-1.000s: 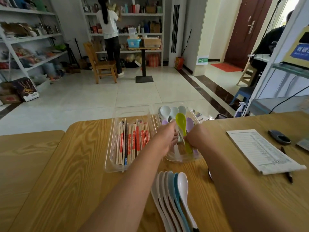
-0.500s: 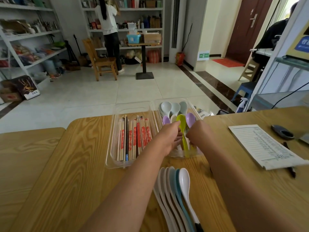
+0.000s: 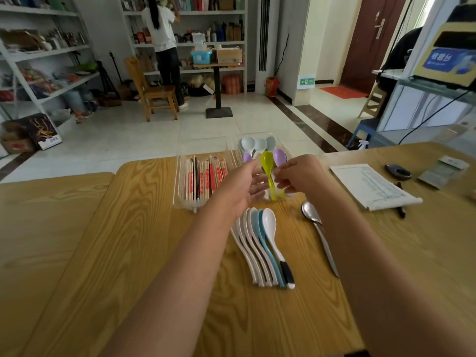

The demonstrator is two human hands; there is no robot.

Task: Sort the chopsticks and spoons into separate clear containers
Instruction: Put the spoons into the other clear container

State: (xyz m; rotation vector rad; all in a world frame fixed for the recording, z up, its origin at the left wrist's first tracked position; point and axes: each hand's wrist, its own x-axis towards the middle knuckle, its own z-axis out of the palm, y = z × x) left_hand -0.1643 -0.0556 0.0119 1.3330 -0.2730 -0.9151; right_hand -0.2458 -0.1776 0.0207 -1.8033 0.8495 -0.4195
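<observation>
Head view, only view available. Wooden table (image 3: 128, 253) with two clear plastic containers side by side at its far edge. The left-side clear chopstick container (image 3: 180, 181) holds paper-sleeved wooden chopsticks (image 3: 206, 176), laid lengthwise with one dark pair among them; no loose chopsticks are visible on the table, so that half looks done. The right-side clear spoon container (image 3: 280, 140) holds pale ceramic spoons (image 3: 248, 143) at the far end, then two lilac plastic spoons (image 3: 279, 156) and a lime-green plastic spoon (image 3: 267, 161), bowls pointing away. The left hand (image 3: 244, 184) is over the near end of this container, palm open, fingers relaxed, holding nothing. The right hand (image 3: 298, 176) is just beside the lime-green spoon's handle with curled fingers; whether it pinches the handle cannot be told. Not yet sorted: a nested row of white and blue ceramic spoons (image 3: 262, 240) on the table near the container, and a metal spoon (image 3: 313, 217) lying apart to the right. Judgement: well past halfway, only spoons remaining. A printed paper sheet (image 3: 371, 186) lies further right.
</observation>
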